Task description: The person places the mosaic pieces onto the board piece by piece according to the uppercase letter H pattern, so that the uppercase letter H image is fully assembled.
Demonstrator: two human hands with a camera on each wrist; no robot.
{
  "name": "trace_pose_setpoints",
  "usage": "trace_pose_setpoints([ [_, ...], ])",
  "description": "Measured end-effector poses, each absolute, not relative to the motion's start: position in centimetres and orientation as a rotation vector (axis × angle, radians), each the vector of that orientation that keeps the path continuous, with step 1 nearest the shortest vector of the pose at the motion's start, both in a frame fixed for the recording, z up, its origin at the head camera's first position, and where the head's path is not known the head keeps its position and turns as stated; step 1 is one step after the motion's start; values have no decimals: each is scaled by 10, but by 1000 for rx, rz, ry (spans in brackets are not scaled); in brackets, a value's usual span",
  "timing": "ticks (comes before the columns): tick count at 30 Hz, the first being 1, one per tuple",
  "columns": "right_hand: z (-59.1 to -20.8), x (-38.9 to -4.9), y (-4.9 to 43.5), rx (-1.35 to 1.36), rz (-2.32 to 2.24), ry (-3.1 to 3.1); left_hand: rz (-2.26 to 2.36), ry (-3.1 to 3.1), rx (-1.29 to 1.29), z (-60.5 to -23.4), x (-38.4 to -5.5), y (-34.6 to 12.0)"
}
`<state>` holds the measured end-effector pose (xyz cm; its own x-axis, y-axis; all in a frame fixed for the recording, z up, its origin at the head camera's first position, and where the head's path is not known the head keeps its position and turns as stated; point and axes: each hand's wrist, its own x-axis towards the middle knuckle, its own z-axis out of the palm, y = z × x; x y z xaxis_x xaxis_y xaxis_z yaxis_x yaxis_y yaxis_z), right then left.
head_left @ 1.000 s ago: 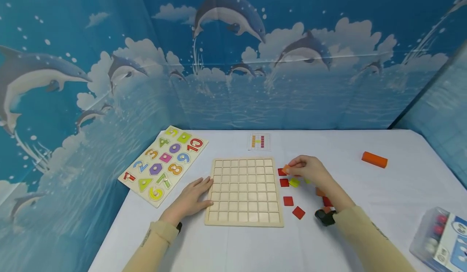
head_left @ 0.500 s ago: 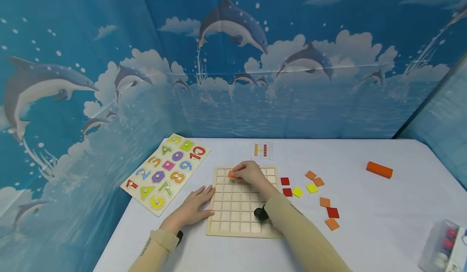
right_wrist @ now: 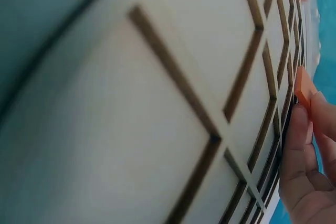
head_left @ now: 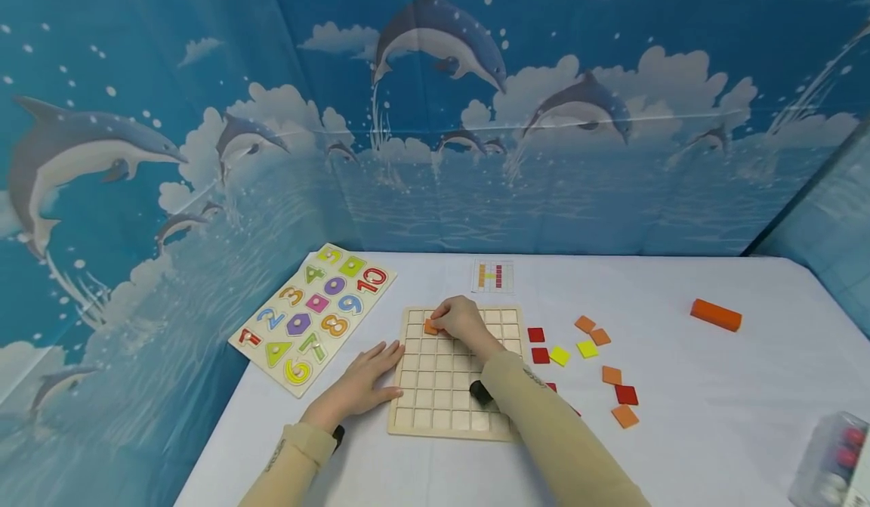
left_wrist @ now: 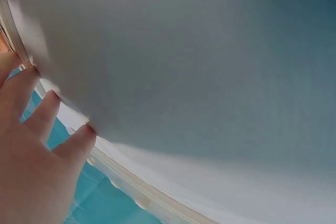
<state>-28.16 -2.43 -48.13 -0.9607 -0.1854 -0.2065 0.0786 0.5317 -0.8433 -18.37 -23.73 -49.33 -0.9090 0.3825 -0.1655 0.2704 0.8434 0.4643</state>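
Observation:
A wooden grid board (head_left: 442,400) lies on the white table, its square cells bare apart from where my right hand works. My right hand (head_left: 462,321) pinches an orange square tile (head_left: 431,327) between thumb and fingers, over a cell near the board's far left corner. In the right wrist view the tile (right_wrist: 303,85) stands tilted against the grid, fingertips at its edge. My left hand (head_left: 365,383) rests beside the board with fingers spread, their tips touching its left edge. The left wrist view shows these fingers (left_wrist: 42,116) along the board's rim.
Loose red tiles (head_left: 536,335), yellow tiles (head_left: 587,350) and orange tiles (head_left: 612,375) lie right of the board. A pattern card (head_left: 493,276) is behind it. A number puzzle (head_left: 314,318) sits left, an orange block (head_left: 716,316) far right, a clear box (head_left: 825,458) at front right.
My right hand has carried the orange tile from the right-hand pile leftward to the board's far left part, then lowered it slightly toward a cell. The left hand has stayed at the board's edge.

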Motion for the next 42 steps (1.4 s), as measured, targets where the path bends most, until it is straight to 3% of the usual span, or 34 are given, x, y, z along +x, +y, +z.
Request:
trace_pose_setpoints([
  [12, -478, -279, -31, -254, -1207, 2671, 640, 2771, 488, -492, -185, -236],
  [20, -474, -277, -5, -198, -1384, 2556, 641, 2778, 465, -491, -184, -234],
  [32, -431, -272, 122, 25, -1458, 2457, 652, 2776, 456, -492, -182, -236],
  [42, -447, -247, 219, 162, -1328, 2540, 661, 2752, 493, -488, -180, -235],
])
